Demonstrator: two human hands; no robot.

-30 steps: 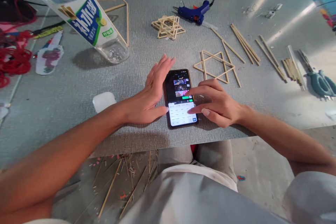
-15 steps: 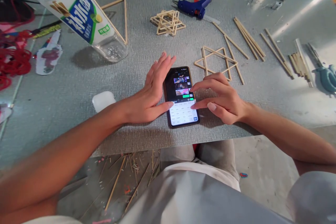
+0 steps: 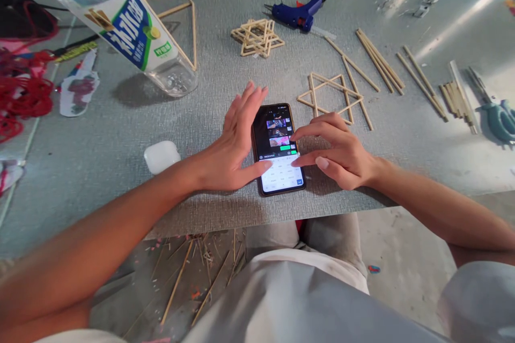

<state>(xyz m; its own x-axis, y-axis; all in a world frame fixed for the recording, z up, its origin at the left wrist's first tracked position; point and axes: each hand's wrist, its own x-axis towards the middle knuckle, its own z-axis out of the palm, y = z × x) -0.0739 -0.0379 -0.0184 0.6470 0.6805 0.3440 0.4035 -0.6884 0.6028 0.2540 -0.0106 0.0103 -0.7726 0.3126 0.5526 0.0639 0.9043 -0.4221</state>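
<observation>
A smartphone (image 3: 277, 150) lies face up near the table's front edge, its screen lit with a chat above and a white keyboard below. My left hand (image 3: 237, 144) stands on its edge at the phone's left side, fingers stretched upward and thumb over the keyboard. From the right, my right hand (image 3: 338, 150) reaches over the phone with fingers apart, two fingertips at the screen's right side. Neither hand grips anything. Just beyond my right hand lies a flat six-pointed star of wooden sticks (image 3: 330, 84). Left of my left wrist sits a small white rounded case (image 3: 161, 156).
A large clear plastic bottle (image 3: 132, 37) stands at the left. Behind the phone are a layered stick star (image 3: 257, 38) and a blue glue gun (image 3: 298, 13). Loose sticks (image 3: 380, 61) and scissors (image 3: 499, 118) lie at the right, red cord (image 3: 24, 91) at far left.
My left thumb has slid slightly right across the keyboard. The right hand stays almost as it was. The view has shifted a little.
</observation>
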